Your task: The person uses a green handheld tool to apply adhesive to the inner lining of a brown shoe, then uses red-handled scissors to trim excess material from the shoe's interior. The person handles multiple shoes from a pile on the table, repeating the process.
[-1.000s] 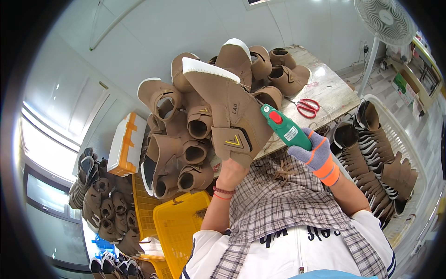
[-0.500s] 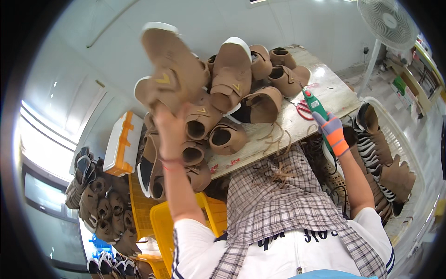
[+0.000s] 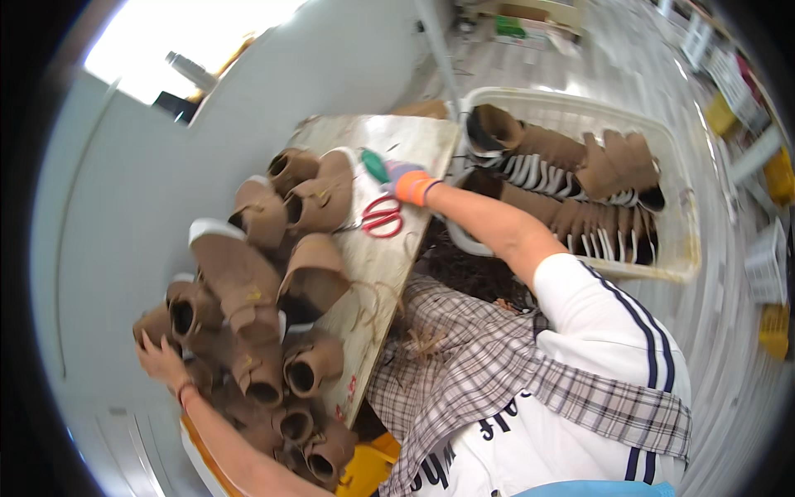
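At the far left edge of a heap of brown shoes, my bare left hand has its thumb and fingers around the lower end of a brown shoe. My gloved right hand, in grey and orange, is closed round a green hand tool above the far part of the worktable. Red-handled scissors lie just below that hand. Mid-heap, a larger brown shoe with a white sole edge leans across others. Several shoes show dark openings.
A white plastic crate at the right holds rows of brown shoes. Thin brown strips lie on the tabletop and on my checked apron. Part of a yellow bin shows below the table. A pale wall stands behind the heap.
The view has swung toward the right. The shoe raised in my left hand has come down to the heap's edge. My right hand keeps the green tool and is now farther over the table.
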Motion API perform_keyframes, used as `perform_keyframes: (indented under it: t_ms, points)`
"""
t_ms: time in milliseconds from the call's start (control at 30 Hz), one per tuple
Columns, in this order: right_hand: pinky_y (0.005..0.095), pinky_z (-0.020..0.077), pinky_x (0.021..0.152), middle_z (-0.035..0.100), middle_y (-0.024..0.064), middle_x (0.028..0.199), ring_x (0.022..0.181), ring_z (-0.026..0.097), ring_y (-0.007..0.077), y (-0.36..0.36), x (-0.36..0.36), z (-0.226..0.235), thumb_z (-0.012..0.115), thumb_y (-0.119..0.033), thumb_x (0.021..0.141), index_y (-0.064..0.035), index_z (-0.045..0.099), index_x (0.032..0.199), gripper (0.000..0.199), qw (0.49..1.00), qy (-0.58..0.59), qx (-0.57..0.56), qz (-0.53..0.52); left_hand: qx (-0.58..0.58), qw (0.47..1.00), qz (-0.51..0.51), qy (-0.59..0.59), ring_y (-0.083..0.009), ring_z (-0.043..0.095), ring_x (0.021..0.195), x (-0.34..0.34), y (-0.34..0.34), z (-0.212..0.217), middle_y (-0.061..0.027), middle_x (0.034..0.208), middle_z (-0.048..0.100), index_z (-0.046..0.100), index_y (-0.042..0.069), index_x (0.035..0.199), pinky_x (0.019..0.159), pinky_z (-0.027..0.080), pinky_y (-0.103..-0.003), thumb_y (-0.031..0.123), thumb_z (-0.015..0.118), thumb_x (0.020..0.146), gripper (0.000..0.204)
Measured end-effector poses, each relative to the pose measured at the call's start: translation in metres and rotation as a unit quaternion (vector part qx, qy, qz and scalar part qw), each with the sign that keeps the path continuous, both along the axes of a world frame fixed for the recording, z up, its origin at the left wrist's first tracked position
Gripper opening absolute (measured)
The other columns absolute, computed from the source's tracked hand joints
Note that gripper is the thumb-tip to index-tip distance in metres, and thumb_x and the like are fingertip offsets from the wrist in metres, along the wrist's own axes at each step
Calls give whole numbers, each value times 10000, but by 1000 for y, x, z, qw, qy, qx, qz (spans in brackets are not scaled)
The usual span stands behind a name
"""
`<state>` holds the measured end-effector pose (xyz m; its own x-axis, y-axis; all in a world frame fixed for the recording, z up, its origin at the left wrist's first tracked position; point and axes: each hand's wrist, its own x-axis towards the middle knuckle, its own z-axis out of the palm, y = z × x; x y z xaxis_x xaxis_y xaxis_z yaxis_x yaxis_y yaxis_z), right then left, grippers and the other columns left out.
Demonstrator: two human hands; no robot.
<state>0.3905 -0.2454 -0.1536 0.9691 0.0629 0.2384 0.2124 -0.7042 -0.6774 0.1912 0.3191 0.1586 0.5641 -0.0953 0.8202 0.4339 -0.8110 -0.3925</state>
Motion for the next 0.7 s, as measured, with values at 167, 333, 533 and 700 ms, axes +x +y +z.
perform_keyframes:
  t_ms: [167,333,533,700]
  points:
    - [402,455,878,640,153,1048,979,596,337,-32,-45,-7,578,-471,810,-105,628,1081,458,996,-81,43,11,-45,995,-45,77,-376,348,1298,-1,59,-16,-220,1414,355,509,110,1310,1057,313,-442,189,608,859,469]
    - [411,437,898,620,172,1083,1029,560,343,-186,-83,-29,617,-399,798,-73,605,1151,481,948,-231,-17,-219,-97,989,6,114,-370,334,1311,-16,57,-20,-196,1431,342,527,84,1289,1059,314,-448,161,573,888,411]
    - [394,321,1067,374,220,1408,1306,353,348,-437,-161,-112,627,-588,709,-8,334,1377,932,765,-10,-149,-627,16,992,74,105,-326,405,1253,-35,39,-4,-145,1361,426,581,103,1157,1054,313,-459,210,568,885,292]
    - [416,218,1138,184,179,1515,1403,164,347,-531,-221,-120,770,-606,578,-55,140,1466,1220,745,142,37,-651,-51,989,-130,53,-471,418,1172,-70,-90,-37,-295,1237,483,576,8,1207,1040,287,-574,298,630,855,459]
